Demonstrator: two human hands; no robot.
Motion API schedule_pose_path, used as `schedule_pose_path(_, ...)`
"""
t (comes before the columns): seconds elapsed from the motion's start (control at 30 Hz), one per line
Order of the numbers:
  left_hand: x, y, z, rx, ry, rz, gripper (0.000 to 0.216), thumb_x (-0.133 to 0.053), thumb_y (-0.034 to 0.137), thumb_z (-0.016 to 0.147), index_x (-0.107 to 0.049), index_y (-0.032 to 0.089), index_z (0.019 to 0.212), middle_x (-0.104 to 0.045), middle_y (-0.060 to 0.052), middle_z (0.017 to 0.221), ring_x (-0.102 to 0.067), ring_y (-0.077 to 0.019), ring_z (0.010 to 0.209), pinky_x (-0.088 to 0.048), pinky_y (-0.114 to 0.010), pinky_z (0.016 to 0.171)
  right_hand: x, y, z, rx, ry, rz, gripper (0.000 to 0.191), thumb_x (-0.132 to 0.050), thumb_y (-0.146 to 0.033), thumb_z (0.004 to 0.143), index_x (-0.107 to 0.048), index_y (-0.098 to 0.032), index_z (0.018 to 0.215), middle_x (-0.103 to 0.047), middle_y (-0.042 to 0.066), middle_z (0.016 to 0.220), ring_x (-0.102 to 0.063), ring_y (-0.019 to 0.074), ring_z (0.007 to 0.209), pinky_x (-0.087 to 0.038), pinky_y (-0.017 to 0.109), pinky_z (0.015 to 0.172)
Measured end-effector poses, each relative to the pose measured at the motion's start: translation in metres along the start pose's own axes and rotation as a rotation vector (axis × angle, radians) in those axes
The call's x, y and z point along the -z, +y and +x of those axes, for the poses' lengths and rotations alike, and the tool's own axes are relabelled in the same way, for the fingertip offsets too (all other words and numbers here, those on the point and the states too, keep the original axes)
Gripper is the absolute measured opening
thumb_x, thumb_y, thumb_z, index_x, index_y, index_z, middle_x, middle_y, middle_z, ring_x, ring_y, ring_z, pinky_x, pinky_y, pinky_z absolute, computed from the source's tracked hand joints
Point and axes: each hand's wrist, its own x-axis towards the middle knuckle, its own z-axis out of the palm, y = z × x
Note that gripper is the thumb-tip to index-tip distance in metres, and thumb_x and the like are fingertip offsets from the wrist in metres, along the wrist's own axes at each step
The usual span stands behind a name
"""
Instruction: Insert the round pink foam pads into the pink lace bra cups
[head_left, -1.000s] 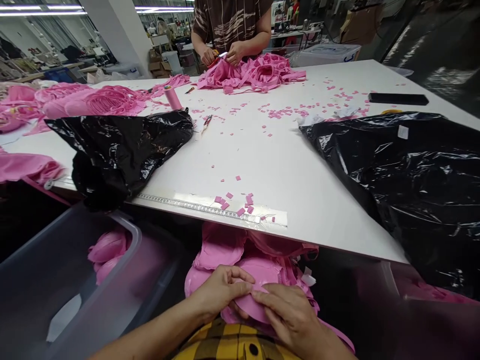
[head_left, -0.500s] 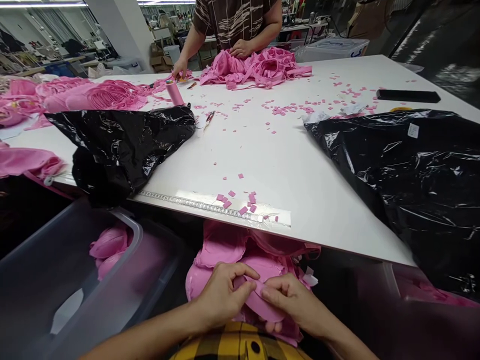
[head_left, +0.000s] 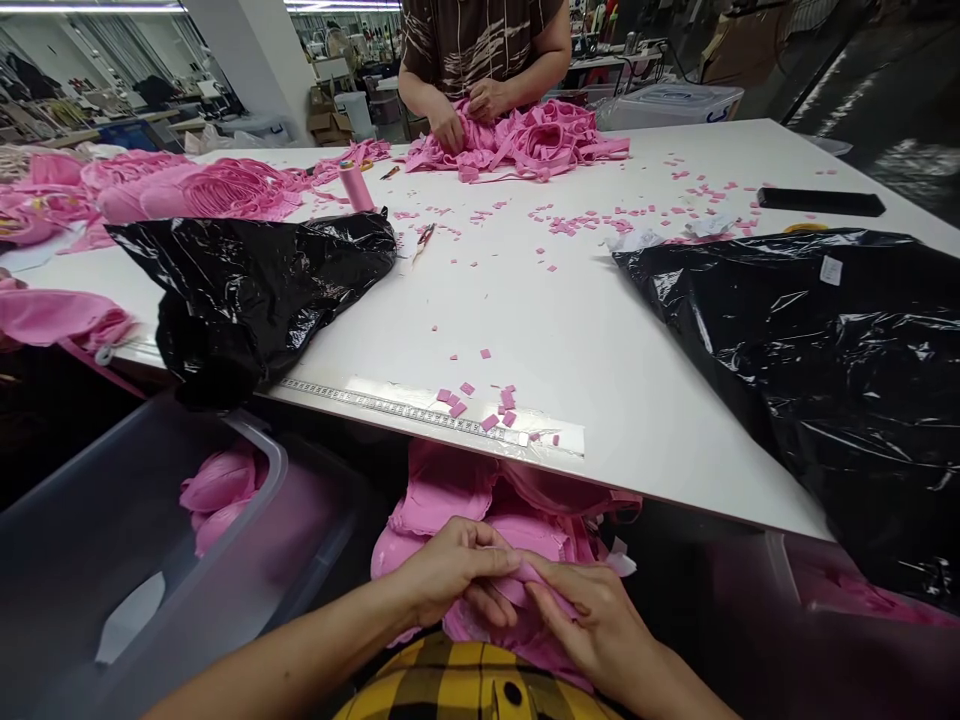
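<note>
while both hands work low in the lap, below the counter (head_left: 600, 330) edge, the left hand (head_left: 450, 575) and right hand (head_left: 592, 625) meet on a pink padded cup piece (head_left: 517, 590). left fingers (head_left: 487, 565) are curled over its near edge, pinching it; right fingers (head_left: 551, 600) pinch the same edge from the other side, thumb on top. both are clenched on the fabric, not released. the piece sits between the two hands, touching both, on top of a heap of similar pink pieces (head_left: 450, 490) that runs up under the counter lip.

handling judgement: light, soft foam-like fabric, bends readily under the fingers, not fragile and not slippery; the rim or seam edge looks the best hold, since the domed middle would just fold.

about it: clear plastic bin (head_left: 112, 560) at the left with more pink cups (head_left: 217, 490) inside. on the counter, a taped-down ruler strip (head_left: 420, 415) with small pink scraps (head_left: 480, 400) on it, a black plastic bag (head_left: 255, 290) to the left and a larger black bag (head_left: 825, 370) to the right, a pink thread spool (head_left: 356, 187) further back. across the counter, another person's hands (head_left: 465, 115) are in a pile of pink straps (head_left: 532, 140).
</note>
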Motion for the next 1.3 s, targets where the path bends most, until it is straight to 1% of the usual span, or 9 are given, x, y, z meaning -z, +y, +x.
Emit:
schedule_pose_path(0.17, -0.003, 0.003, -0.003, 0.028, -0.004, -0.009, 0.039, -0.081, 0.035, 0.048, -0.057, 0.01, 0.066, -0.061, -0.003, 0.047, -0.059, -0.0133, 0.04, -0.046, -0.019, 0.039, 0.003, 0.001, 0.0, 0.31, 0.101, -0.207, 0.046, -0.036, -0.01, 0.089, -0.036, -0.015, 0.134, -0.062, 0.002, 0.062, -0.054, 0.0129, 0.048, -0.041, 0.022, 0.046)
schedule_pose_path(0.27, -0.004, 0.002, -0.003, 0.005, -0.019, -0.044, 0.037, -0.081, 0.031, 0.047, -0.058, 0.01, 0.068, -0.06, -0.002, 0.043, -0.057, -0.0127, 0.037, -0.045, -0.018, 0.037, 0.007, 0.002, -0.001, 0.401, 0.099, -0.319, 0.052, -0.033, -0.008, 0.088, -0.025, -0.01, 0.139, -0.066, 0.007, 0.073, -0.06, 0.0164, 0.058, -0.047, 0.025, 0.05)
schedule_pose_path(0.4, -0.003, -0.002, -0.001, -0.022, 0.026, -0.091, 0.036, -0.078, 0.028, 0.049, -0.055, 0.011, 0.071, -0.059, -0.001, 0.042, -0.056, -0.0121, 0.034, -0.042, -0.017, 0.034, 0.009, 0.002, -0.003, 0.46, 0.073, -0.394, 0.048, -0.033, -0.01, 0.088, -0.034, -0.007, 0.135, -0.065, 0.018, 0.104, -0.064, 0.0231, 0.087, -0.054, 0.03, 0.064)
schedule_pose_path(0.53, -0.003, -0.008, 0.003, -0.03, 0.064, -0.144, 0.04, -0.077, 0.023, 0.048, -0.05, 0.015, 0.076, -0.057, 0.002, 0.041, -0.052, -0.0117, 0.03, -0.04, -0.017, 0.031, 0.005, 0.002, -0.004, 0.514, 0.166, -0.425, 0.039, -0.046, -0.013, 0.086, -0.048, -0.004, 0.125, -0.066, 0.019, 0.104, -0.064, 0.0238, 0.092, -0.056, 0.031, 0.07)
schedule_pose_path(0.67, -0.005, -0.01, 0.005, -0.049, 0.079, -0.161, 0.035, -0.072, 0.019, 0.05, -0.05, 0.015, 0.076, -0.054, 0.005, 0.039, -0.045, -0.0073, 0.026, -0.033, -0.014, 0.027, 0.004, 0.0, -0.002, 0.509, 0.19, -0.384, 0.034, -0.05, -0.013, 0.086, -0.052, -0.004, 0.119, -0.067, 0.019, 0.102, -0.065, 0.0237, 0.09, -0.057, 0.032, 0.07)
schedule_pose_path(0.83, -0.009, -0.006, 0.005, -0.102, 0.091, -0.093, 0.031, -0.072, 0.022, 0.051, -0.053, 0.013, 0.073, -0.054, 0.004, 0.04, -0.046, -0.0079, 0.027, -0.03, -0.014, 0.026, 0.005, 0.0, 0.002, 0.458, 0.199, -0.136, 0.039, -0.046, -0.002, 0.083, -0.049, -0.008, 0.121, -0.066, 0.017, 0.104, -0.063, 0.0195, 0.095, -0.055, 0.03, 0.077)
schedule_pose_path(1.03, -0.016, -0.01, 0.004, -0.198, 0.099, 0.051, 0.039, -0.072, 0.036, 0.058, -0.05, 0.014, 0.081, -0.055, 0.004, 0.04, -0.047, -0.0088, 0.03, -0.037, -0.017, 0.033, 0.0, -0.006, 0.003, 0.248, 0.327, 0.063, 0.03, -0.048, -0.001, 0.08, -0.06, -0.016, 0.104, -0.07, 0.008, 0.087, -0.065, 0.0157, 0.079, -0.054, 0.028, 0.072)
schedule_pose_path(1.2, -0.019, -0.011, 0.004, -0.309, 0.105, 0.231, 0.035, -0.068, 0.045, 0.066, -0.054, 0.013, 0.071, -0.058, 0.001, 0.046, -0.05, -0.0085, 0.037, -0.04, -0.018, 0.04, 0.004, -0.012, 0.006, 0.108, 0.4, 0.197, 0.021, -0.047, -0.006, 0.081, -0.065, -0.016, 0.085, -0.067, 0.004, 0.065, -0.062, 0.0129, 0.06, -0.051, 0.024, 0.061)
schedule_pose_path(1.3, -0.021, -0.011, 0.004, -0.302, 0.101, 0.265, 0.036, -0.068, 0.046, 0.066, -0.058, 0.012, 0.074, -0.058, 0.0, 0.046, -0.053, -0.0099, 0.039, -0.042, -0.02, 0.043, 0.006, -0.011, 0.003, 0.041, 0.445, 0.237, 0.018, -0.049, -0.006, 0.08, -0.065, -0.015, 0.079, -0.067, 0.005, 0.065, -0.063, 0.0125, 0.059, -0.05, 0.023, 0.061)
